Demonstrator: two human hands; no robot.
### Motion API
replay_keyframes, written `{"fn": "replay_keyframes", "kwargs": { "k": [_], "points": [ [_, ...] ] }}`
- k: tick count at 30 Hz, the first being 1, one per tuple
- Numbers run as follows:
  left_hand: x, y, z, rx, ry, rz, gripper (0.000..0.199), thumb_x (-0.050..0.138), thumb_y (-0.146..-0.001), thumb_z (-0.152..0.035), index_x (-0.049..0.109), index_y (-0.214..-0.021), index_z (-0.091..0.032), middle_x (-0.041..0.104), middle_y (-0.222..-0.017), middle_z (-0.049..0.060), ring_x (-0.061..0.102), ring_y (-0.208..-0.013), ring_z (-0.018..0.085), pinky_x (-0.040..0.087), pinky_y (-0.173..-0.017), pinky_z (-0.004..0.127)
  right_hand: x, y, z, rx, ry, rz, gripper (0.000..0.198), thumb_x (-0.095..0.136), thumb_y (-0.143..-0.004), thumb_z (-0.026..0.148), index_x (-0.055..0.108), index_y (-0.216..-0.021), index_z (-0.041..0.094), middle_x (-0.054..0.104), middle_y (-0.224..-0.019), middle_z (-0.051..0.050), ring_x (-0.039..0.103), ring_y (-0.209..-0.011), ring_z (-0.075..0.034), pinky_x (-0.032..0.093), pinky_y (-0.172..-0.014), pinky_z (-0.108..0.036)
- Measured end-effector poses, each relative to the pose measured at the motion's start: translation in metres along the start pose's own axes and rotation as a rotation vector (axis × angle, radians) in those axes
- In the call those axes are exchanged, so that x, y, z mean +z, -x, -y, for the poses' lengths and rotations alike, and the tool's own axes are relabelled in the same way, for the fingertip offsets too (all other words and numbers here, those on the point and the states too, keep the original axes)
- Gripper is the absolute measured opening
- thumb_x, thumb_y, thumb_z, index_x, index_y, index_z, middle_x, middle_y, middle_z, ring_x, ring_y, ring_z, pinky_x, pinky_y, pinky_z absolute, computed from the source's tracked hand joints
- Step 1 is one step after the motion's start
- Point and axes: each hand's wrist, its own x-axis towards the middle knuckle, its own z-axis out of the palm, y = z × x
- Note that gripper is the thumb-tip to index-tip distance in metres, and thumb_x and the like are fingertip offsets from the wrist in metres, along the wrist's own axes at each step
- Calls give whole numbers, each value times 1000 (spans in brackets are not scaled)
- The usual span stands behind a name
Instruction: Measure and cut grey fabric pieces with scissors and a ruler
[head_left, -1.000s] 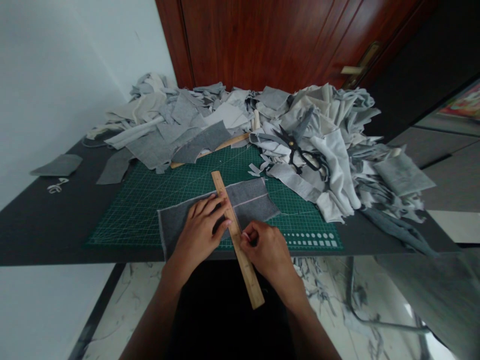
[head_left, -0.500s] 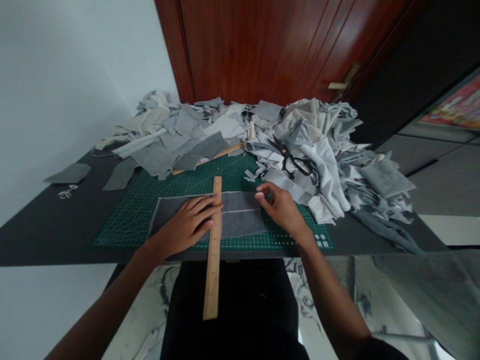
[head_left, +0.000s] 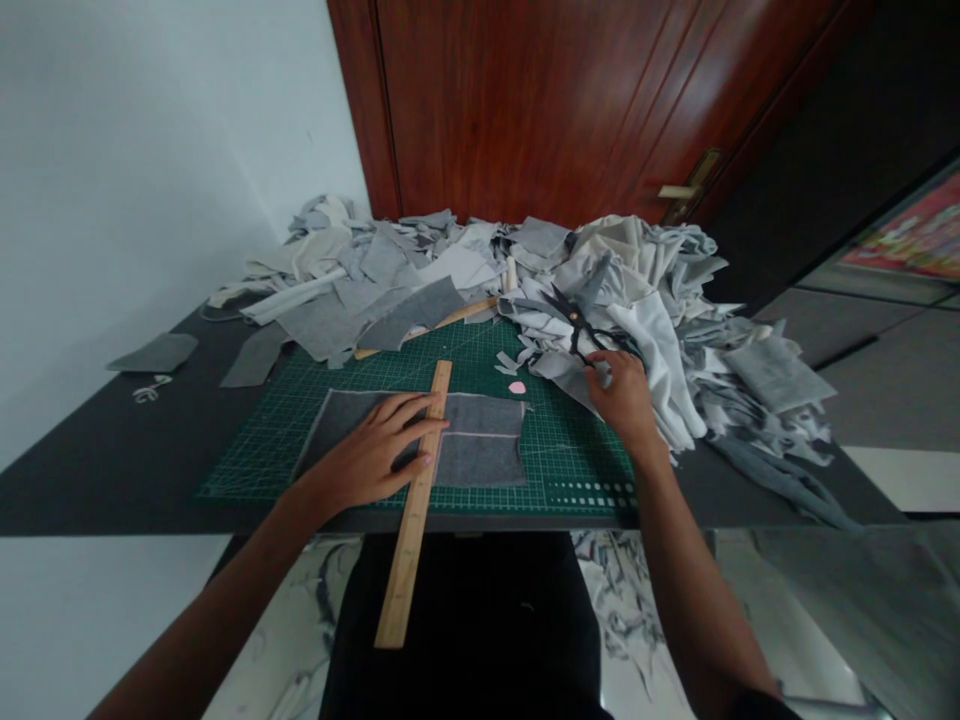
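Note:
Fingers spread, my left hand (head_left: 379, 452) lies flat over a wooden ruler (head_left: 411, 540) and presses it onto a dark grey piece of cloth (head_left: 480, 465). The ruler crosses the cloth at a slant, and its near end juts past the table edge. A pale line runs across the cloth to the right of the ruler. My right hand (head_left: 624, 395) is at the black scissors (head_left: 576, 318), thumb and fingers closed at a handle loop. The scissors rest on the scraps, blades pointing up and left. A small pink chalk piece (head_left: 517, 387) lies on the green cutting mat (head_left: 405, 372).
A long heap of grey and white cloth scraps (head_left: 450, 262) lines the back of the dark table (head_left: 97, 470) and spreads down its right side. Another wooden strip (head_left: 457, 315) lies partly under the scraps. A door (head_left: 510, 110) stands behind.
My right hand has let go of the pink chalk, left it on the mat, and moved right to the scissors. Under my left hand, the ruler's near end has swung left.

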Motion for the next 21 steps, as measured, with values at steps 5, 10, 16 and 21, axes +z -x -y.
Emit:
{"fn": "replay_keyframes", "kwargs": {
  "k": [5,10,16,21],
  "points": [
    [0,-2,2,-35,82,-48,24,51,-101,-26,63,-122,-21,53,-148,12,40,-147,29,39,-122,50,4,-16,-26,45,211,26,33,51,-94,26,67,-118,10,69,-114,-21,57,-111,-34,43,-100,-48],
    [-1,-2,4,-61,144,-80,13,53,-94,-19,59,-106,-21,58,-139,13,43,-144,30,42,-118,50,7,-27,-7,99,390,125,47,54,-95,32,61,-130,2,64,-124,-27,53,-118,-37,40,-101,-48],
    [-2,0,7,-61,168,-79,17,51,-85,-9,55,-96,-22,57,-139,13,44,-141,28,44,-115,49,10,-42,11,203,567,292,50,58,-95,37,63,-124,-3,63,-127,-32,56,-123,-42,42,-101,-48],
    [1,1,9,-97,189,-81,14,52,-84,-9,52,-88,-22,57,-141,11,45,-140,29,44,-115,49,5,-62,10,192,587,384,52,63,-91,39,67,-123,-2,69,-124,-30,63,-120,-39,47,-97,-41]
  ]
}}
